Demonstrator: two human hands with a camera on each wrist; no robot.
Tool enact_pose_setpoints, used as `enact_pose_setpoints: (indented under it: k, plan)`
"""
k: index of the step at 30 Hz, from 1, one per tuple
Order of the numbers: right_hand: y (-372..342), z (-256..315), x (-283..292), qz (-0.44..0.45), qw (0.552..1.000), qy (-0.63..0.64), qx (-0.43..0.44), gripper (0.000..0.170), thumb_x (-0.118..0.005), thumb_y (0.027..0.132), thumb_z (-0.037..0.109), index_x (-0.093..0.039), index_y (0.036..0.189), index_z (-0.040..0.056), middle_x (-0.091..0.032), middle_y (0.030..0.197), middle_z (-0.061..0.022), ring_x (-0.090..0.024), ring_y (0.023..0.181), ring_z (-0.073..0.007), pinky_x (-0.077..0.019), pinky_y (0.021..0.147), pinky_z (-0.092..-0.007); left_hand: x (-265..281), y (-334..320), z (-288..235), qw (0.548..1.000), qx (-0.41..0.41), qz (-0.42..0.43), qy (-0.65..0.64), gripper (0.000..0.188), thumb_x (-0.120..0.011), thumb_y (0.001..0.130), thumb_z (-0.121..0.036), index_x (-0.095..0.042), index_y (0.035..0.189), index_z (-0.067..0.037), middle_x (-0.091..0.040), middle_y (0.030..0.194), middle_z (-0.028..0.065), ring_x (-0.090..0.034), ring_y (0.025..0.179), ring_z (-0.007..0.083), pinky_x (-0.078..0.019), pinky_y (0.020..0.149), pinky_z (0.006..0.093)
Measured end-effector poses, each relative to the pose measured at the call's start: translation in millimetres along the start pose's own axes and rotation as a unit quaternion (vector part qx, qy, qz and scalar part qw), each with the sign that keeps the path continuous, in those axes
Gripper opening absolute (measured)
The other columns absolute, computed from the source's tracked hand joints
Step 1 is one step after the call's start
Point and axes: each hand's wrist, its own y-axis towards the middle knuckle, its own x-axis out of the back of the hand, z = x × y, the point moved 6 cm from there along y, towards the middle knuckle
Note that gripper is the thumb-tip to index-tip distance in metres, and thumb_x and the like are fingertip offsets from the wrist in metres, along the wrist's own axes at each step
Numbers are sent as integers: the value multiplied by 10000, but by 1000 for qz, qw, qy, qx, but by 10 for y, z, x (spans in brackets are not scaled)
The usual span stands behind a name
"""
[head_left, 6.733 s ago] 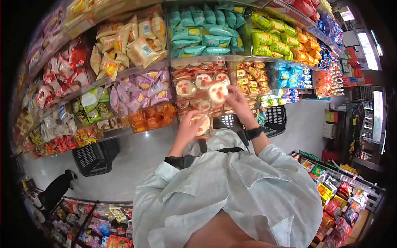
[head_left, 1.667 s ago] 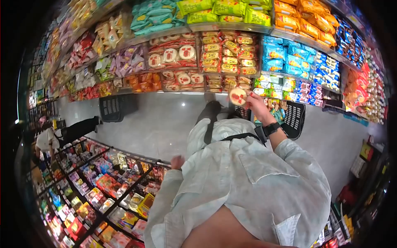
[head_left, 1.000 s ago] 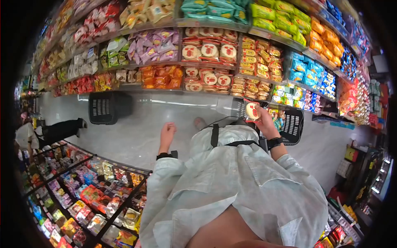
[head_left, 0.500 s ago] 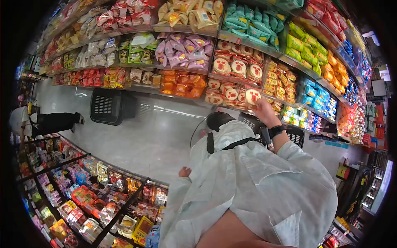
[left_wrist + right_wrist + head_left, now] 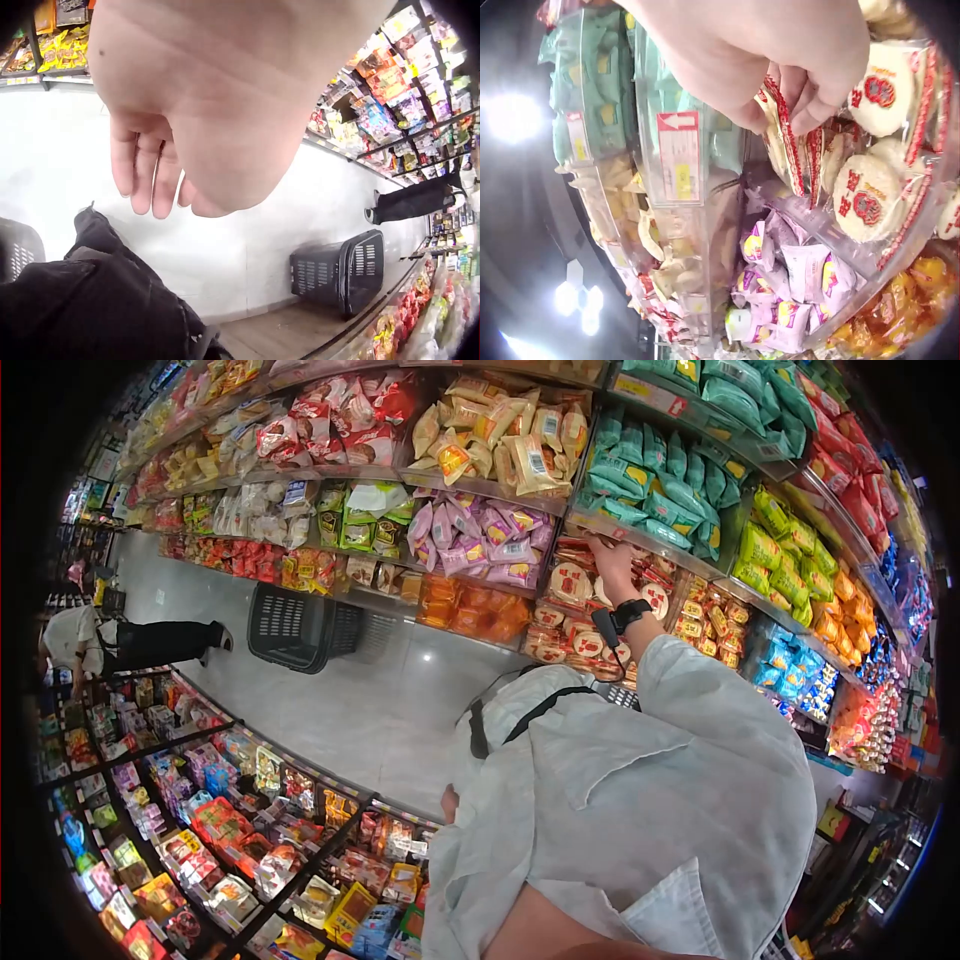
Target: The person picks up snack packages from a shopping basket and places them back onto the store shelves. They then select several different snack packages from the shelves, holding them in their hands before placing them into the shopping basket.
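The right hand [image 5: 612, 568] reaches into the bin of round white crackers [image 5: 571, 584] with red print. In the right wrist view the right hand [image 5: 780, 67] pinches a red-edged cracker packet [image 5: 780, 135], standing on edge, between thumb and fingers; other cracker packets [image 5: 868, 196] lie beside it. The left hand [image 5: 450, 803] hangs low beside the body, mostly hidden by the sleeve. In the left wrist view the left hand [image 5: 202, 135] holds nothing, its fingers loosely bent over the floor.
Purple packets [image 5: 480, 540] fill the bin to the left, teal packets [image 5: 650, 480] the one above. A black basket [image 5: 290, 628] stands on the floor. A person in black trousers [image 5: 165, 644] is at far left. Low racks of packaged goods [image 5: 250, 830] stand behind.
The right hand, with a round cracker packet in it before, has moved up from the lower bins into the upper cracker bin. The left hand stays low; the view has shifted.
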Motion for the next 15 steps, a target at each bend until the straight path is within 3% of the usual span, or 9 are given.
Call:
enact_pose_setpoints:
  k: [4, 8, 10, 11, 13, 15]
  plan:
    - [-58, 20, 151, -63, 969, -218, 98, 331, -674, 970, 184, -677, 1226, -26, -737, 1015, -115, -666, 863, -195, -523, 775, -361, 248, 238, -200, 999, -12, 15, 44, 300, -658, 885, -293, -710, 1083, -74, -738, 1055, 181, -691, 1024, 368, -537, 868, 507]
    - [-563, -50, 552, -62, 997, -15, 37, 260, -684, 948, 167, -716, 1143, -1, -744, 985, -102, -702, 908, -165, -540, 814, -306, 723, 875, -465, 975, -87, 65, 192, 290, -655, 886, -285, -712, 1078, -74, -739, 1042, 185, -692, 1011, 374, -536, 865, 511]
    - [-926, -66, 800, -85, 996, -28, 11, 205, -660, 967, 125, -713, 1128, 10, -735, 936, -58, -680, 841, -108, -534, 760, -273, 1022, 1310, -734, 932, -172, 91, 306, 285, -654, 887, -281, -712, 1075, -74, -739, 1035, 187, -693, 1005, 378, -535, 864, 513]
    - [-1111, -255, 902, -118, 993, -4, 24, 161, -654, 981, 125, -711, 1088, 19, -717, 888, -11, -634, 789, -75, -516, 731, -255, 1163, 1516, -954, 896, -228, 97, 367, 283, -653, 887, -279, -712, 1074, -74, -739, 1032, 189, -693, 1002, 379, -535, 863, 514]
    - [-1650, -479, 1035, -152, 988, -6, -11, 150, -659, 984, 141, -712, 1064, 25, -709, 870, -10, -625, 784, -72, -512, 728, -254, 1384, 1985, -1380, 814, -337, 98, 463, 278, -651, 888, -274, -713, 1071, -75, -740, 1025, 191, -693, 995, 383, -535, 862, 515]
    - [-2261, -824, 1115, -190, 980, -42, -37, 142, -667, 983, 163, -712, 1013, 32, -694, 835, -12, -613, 774, -77, -509, 719, -264, 1566, 2486, -1769, 813, -350, 104, 454, 273, -649, 889, -270, -714, 1068, -75, -740, 1018, 193, -694, 989, 386, -534, 861, 517]
